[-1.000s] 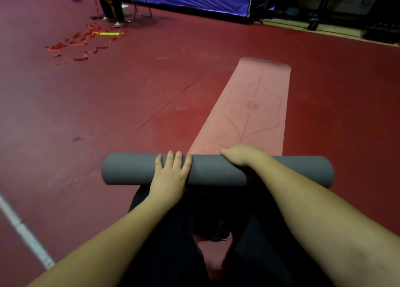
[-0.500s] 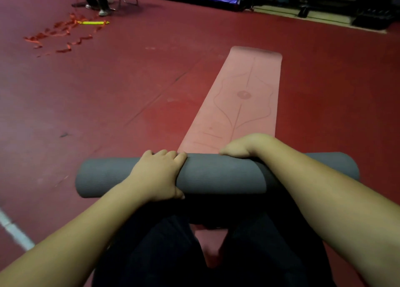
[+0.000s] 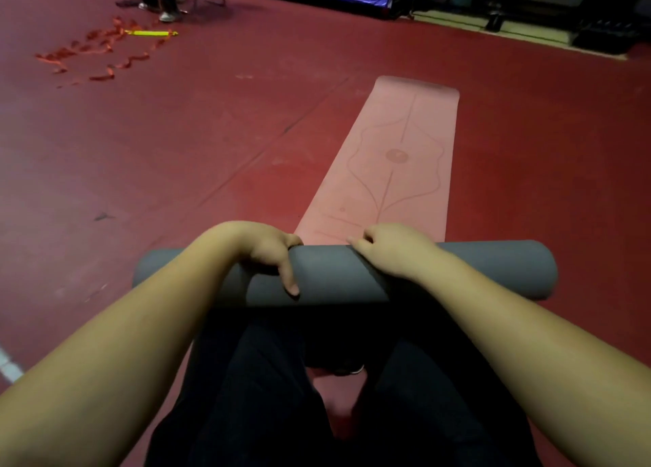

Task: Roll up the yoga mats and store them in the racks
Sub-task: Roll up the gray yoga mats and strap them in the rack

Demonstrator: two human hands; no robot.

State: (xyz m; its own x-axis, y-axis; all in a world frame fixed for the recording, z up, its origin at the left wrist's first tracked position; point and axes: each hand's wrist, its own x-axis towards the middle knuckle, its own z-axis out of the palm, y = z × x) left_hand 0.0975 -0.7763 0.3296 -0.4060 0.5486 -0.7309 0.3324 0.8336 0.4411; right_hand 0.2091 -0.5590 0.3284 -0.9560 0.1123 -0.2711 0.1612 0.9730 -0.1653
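Fingers [image 3: 294, 241] of both hands curl over smooth grey cylindrical mat roll [image 3: 334, 272].

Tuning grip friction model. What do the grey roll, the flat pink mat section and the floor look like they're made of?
Grey roll: probably foam or rubber, matte, no glare, soft rounded end. Flat pink mat section: same mat's face, smooth matte, with printed or embossed alignment lines. Floor: dark red sheet sports flooring, likely vinyl or rubber, faint sheen, visible seam lines.

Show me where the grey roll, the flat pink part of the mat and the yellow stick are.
grey roll [image 3: 338, 272]: head view, middle of its top surface.
flat pink part of the mat [image 3: 398, 156]: head view, round centre mark.
yellow stick [image 3: 151, 33]: head view, mid-length.
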